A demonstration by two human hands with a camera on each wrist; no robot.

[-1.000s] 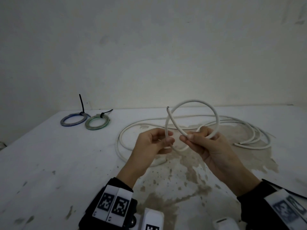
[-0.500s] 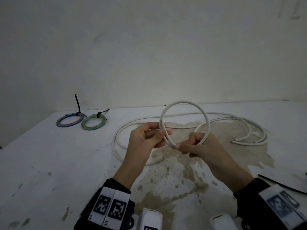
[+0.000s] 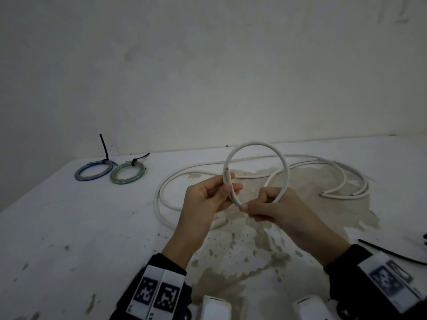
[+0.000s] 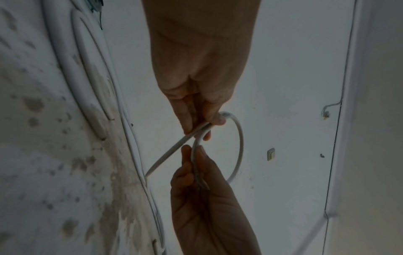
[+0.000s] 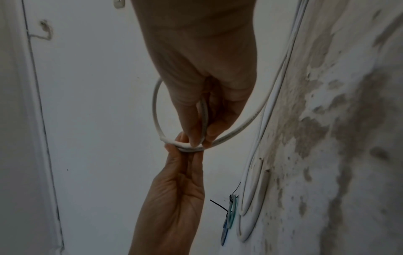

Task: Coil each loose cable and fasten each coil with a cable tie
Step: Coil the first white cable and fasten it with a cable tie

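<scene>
A white cable (image 3: 256,144) is bent into one upright loop above the table (image 3: 69,227). My left hand (image 3: 228,183) pinches the cut end against the loop's left side. My right hand (image 3: 248,204) pinches the bottom of the loop, where the cable crosses itself. The remaining cable length (image 3: 323,161) lies loose on the table behind. In the left wrist view the left fingers (image 4: 207,120) clamp two strands of the loop (image 4: 241,138). The right wrist view shows the right fingers (image 5: 196,136) closed round the cable (image 5: 155,107).
Two tied coils lie at the back left: a blue coil (image 3: 78,174) and a green coil (image 3: 126,181), each with a black tie tail. A loose black cable tie (image 3: 392,253) lies at the right near my right sleeve. A brown stain covers the table's middle.
The cable's cut end, which crossed the loop and stuck up a second ago, now lies along the loop's left side under my left thumb. The loop is rounder and closed.
</scene>
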